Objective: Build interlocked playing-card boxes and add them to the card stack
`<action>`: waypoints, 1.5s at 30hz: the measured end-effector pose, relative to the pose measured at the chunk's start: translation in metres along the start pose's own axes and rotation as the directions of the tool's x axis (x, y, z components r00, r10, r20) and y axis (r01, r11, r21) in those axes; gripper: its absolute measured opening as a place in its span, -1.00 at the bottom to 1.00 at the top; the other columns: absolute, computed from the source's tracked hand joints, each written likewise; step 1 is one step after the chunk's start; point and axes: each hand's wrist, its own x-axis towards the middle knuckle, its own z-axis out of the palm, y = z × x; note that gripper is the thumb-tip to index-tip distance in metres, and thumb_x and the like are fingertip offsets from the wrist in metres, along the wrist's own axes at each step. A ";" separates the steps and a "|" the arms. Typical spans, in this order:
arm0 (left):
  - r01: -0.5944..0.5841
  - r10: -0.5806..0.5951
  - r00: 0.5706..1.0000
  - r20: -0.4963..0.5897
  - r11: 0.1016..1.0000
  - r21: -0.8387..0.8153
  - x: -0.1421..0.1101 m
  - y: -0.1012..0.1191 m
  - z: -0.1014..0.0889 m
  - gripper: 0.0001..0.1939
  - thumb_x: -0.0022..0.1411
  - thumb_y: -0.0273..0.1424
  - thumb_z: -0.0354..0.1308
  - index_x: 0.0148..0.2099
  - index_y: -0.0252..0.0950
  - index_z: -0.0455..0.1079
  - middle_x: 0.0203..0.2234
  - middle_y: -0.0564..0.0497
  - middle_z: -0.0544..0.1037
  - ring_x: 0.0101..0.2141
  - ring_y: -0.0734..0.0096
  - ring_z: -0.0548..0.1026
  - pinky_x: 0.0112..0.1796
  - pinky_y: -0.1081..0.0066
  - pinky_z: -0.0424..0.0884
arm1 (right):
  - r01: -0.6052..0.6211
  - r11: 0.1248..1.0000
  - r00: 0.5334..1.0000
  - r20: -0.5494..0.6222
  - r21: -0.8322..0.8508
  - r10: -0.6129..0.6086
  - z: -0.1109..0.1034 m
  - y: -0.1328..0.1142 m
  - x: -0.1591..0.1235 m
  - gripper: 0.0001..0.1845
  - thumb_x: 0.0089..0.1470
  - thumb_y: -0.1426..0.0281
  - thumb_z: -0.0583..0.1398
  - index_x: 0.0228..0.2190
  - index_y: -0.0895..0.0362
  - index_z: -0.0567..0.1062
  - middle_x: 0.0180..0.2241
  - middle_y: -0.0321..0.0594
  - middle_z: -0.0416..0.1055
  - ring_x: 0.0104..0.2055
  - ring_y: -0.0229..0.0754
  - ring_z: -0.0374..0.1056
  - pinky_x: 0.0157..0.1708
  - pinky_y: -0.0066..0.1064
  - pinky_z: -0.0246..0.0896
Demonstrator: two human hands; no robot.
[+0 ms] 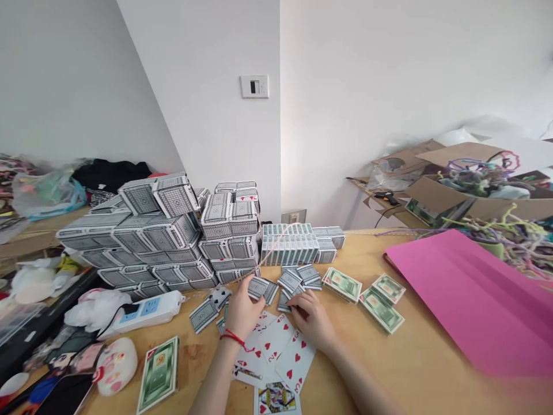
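Observation:
My left hand (242,314), with a red cord at its wrist, is closed on a patterned-back playing card (258,287). Close by on the right, my right hand (313,318) has its fingertips pinched at the edge of another face-down playing card (283,301). More face-down cards (290,279) lie loosely just beyond both hands. Under and between my wrists, large face-up heart cards (296,360) overlap, with a queen card (276,399) nearest me. Left of my left hand rest a face-down card (203,315) and a face-up card with black pips (220,297).
Stacked bundles of cards (159,233) rise at the back left, beside a row of green card boxes (289,245). Green boxes (343,284) lie to the right, near a pink sheet (466,300). A power strip (149,311) and another green box (159,373) are on the left.

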 end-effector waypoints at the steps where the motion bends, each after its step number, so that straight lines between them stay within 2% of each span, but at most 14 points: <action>1: 0.009 -0.009 1.000 -0.006 1.000 -0.024 0.001 -0.001 -0.005 -0.52 0.03 -0.40 0.06 0.05 -0.29 0.20 -0.12 -0.10 0.47 -0.13 0.24 0.44 -0.16 0.34 0.36 | -0.014 1.000 1.000 -0.002 0.006 0.014 0.000 0.000 0.000 -0.79 0.04 0.51 0.05 -0.38 0.07 0.48 -0.42 -0.19 0.46 -0.31 -0.11 0.30 -0.33 -0.30 0.23; 5: -0.026 0.026 1.000 0.006 0.999 -0.041 0.002 -0.006 -0.004 -0.56 0.04 -0.33 0.07 0.01 -0.28 0.22 -0.11 -0.09 0.46 -0.12 0.23 0.43 -0.14 0.31 0.34 | -0.055 0.998 0.998 -0.003 0.009 0.055 -0.002 0.000 0.000 -0.80 0.04 0.50 0.05 -0.40 0.09 0.47 -0.45 -0.20 0.44 -0.34 -0.12 0.29 -0.34 -0.32 0.23; 10: -0.187 0.189 0.982 -0.008 0.976 0.108 -0.007 0.000 0.025 -0.50 0.00 -0.44 0.09 0.05 -0.27 0.19 -0.06 -0.10 0.40 -0.03 0.16 0.33 -0.05 0.23 0.26 | -0.084 0.996 0.996 0.011 0.015 0.083 -0.003 -0.002 0.001 -0.80 0.05 0.48 0.04 -0.39 0.10 0.47 -0.45 -0.18 0.43 -0.33 -0.12 0.28 -0.35 -0.34 0.23; 14: -0.172 0.180 0.982 -0.056 0.977 0.126 -0.011 0.004 0.033 -0.47 -0.04 -0.51 0.09 0.05 -0.28 0.18 -0.07 -0.11 0.40 -0.05 0.11 0.33 -0.04 0.16 0.23 | -0.098 0.995 0.995 0.006 0.013 0.098 -0.003 -0.001 0.001 -0.80 0.05 0.45 0.05 -0.40 0.10 0.48 -0.48 -0.19 0.42 -0.35 -0.13 0.29 -0.36 -0.35 0.23; 18: -0.028 0.029 1.000 0.002 0.983 -0.181 -0.006 0.004 0.015 -0.54 0.00 -0.41 0.11 0.01 -0.26 0.22 -0.09 -0.11 0.43 -0.09 0.16 0.40 -0.11 0.21 0.31 | -0.123 0.992 0.992 0.004 0.019 0.123 -0.002 0.001 0.001 -0.79 0.05 0.43 0.05 -0.40 0.11 0.49 -0.47 -0.19 0.42 -0.36 -0.13 0.30 -0.38 -0.37 0.22; 21: 0.088 -0.059 0.995 0.076 0.880 -0.468 0.000 0.004 -0.001 -0.58 0.04 -0.36 0.09 -0.01 -0.27 0.24 -0.11 -0.10 0.44 -0.15 0.25 0.45 -0.18 0.31 0.37 | -0.155 0.987 0.988 0.011 0.035 0.155 -0.002 0.001 0.000 -0.78 0.05 0.41 0.04 -0.38 0.12 0.49 -0.45 -0.17 0.43 -0.36 -0.14 0.31 -0.40 -0.38 0.21; 24: 0.118 -0.098 0.993 0.066 0.816 -0.566 0.000 0.006 -0.003 -0.59 0.05 -0.37 0.09 -0.01 -0.26 0.23 -0.10 -0.11 0.44 -0.17 0.26 0.46 -0.20 0.32 0.40 | -0.220 0.970 0.975 -0.013 0.100 0.223 -0.002 0.000 0.000 -0.76 0.07 0.34 0.04 -0.33 0.14 0.48 -0.42 -0.16 0.44 -0.40 -0.16 0.32 -0.42 -0.39 0.21; 26: 0.064 -0.054 0.998 0.034 0.841 -0.537 -0.003 0.008 0.005 -0.59 0.05 -0.39 0.09 -0.01 -0.25 0.23 -0.08 -0.12 0.42 -0.13 0.24 0.44 -0.18 0.29 0.39 | -0.270 0.941 0.959 -0.033 0.205 0.282 -0.002 0.000 0.000 -0.69 0.10 0.28 0.02 -0.19 0.15 0.41 -0.42 -0.18 0.44 -0.46 -0.20 0.30 -0.45 -0.41 0.22; 29: -0.105 0.119 0.993 0.006 0.903 -0.417 -0.011 0.013 0.023 -0.57 0.01 -0.44 0.13 -0.01 -0.22 0.24 0.02 -0.10 0.32 0.03 0.19 0.31 -0.07 0.24 0.34 | -0.293 0.880 0.939 -0.060 0.374 0.338 -0.001 0.002 -0.001 -0.51 0.10 0.22 0.02 0.03 0.16 0.22 -0.47 -0.26 0.43 -0.54 -0.25 0.27 -0.51 -0.45 0.22; 32: -0.230 0.296 0.945 0.143 0.906 -0.356 -0.017 0.015 0.035 -0.44 -0.05 -0.49 0.18 0.04 -0.15 0.20 0.09 -0.04 0.22 0.08 0.23 0.24 -0.03 0.26 0.32 | -0.296 0.869 0.926 -0.105 0.397 0.363 0.001 0.007 0.000 -0.50 0.03 0.19 0.09 -0.02 0.17 0.30 -0.52 -0.28 0.38 -0.56 -0.26 0.24 -0.54 -0.46 0.23; 34: -0.285 0.350 0.915 0.203 0.914 -0.289 -0.017 0.014 0.033 -0.45 -0.05 -0.51 0.18 0.04 -0.13 0.22 0.04 -0.02 0.29 0.05 0.25 0.27 0.00 0.24 0.29 | -0.314 0.881 0.913 -0.140 0.355 0.382 0.002 0.010 0.000 -0.58 0.00 0.19 0.11 -0.15 0.18 0.41 -0.52 -0.26 0.36 -0.56 -0.25 0.24 -0.54 -0.46 0.23; 37: -0.313 0.327 0.932 0.157 0.944 -0.106 -0.012 0.007 0.023 -0.57 -0.04 -0.56 0.15 -0.07 -0.17 0.34 -0.04 -0.03 0.37 0.03 0.22 0.29 0.05 0.18 0.21 | -0.350 0.888 0.893 -0.179 0.299 0.412 0.003 0.012 0.001 -0.61 -0.01 0.16 0.10 -0.26 0.19 0.47 -0.53 -0.24 0.34 -0.56 -0.25 0.22 -0.53 -0.44 0.21; 40: -0.259 0.252 0.954 0.162 0.965 0.029 -0.006 -0.002 0.013 -0.73 0.01 -0.56 0.09 -0.21 -0.22 0.43 -0.09 -0.05 0.41 -0.02 0.21 0.33 0.00 0.21 0.24 | -0.376 0.885 0.869 -0.225 0.276 0.440 0.002 0.011 0.002 -0.57 -0.01 0.14 0.08 -0.23 0.20 0.44 -0.57 -0.28 0.28 -0.57 -0.25 0.18 -0.52 -0.44 0.18; 45: -0.253 0.236 0.953 0.192 0.965 0.066 -0.003 -0.007 0.007 -0.80 0.14 -0.46 -0.02 -0.38 -0.24 0.43 -0.24 -0.02 0.49 -0.21 0.31 0.44 -0.16 0.32 0.34 | -0.403 0.874 0.861 -0.213 0.272 0.463 -0.001 0.011 0.002 -0.58 0.01 0.15 0.05 -0.21 0.20 0.40 -0.62 -0.34 0.24 -0.60 -0.25 0.15 -0.55 -0.46 0.14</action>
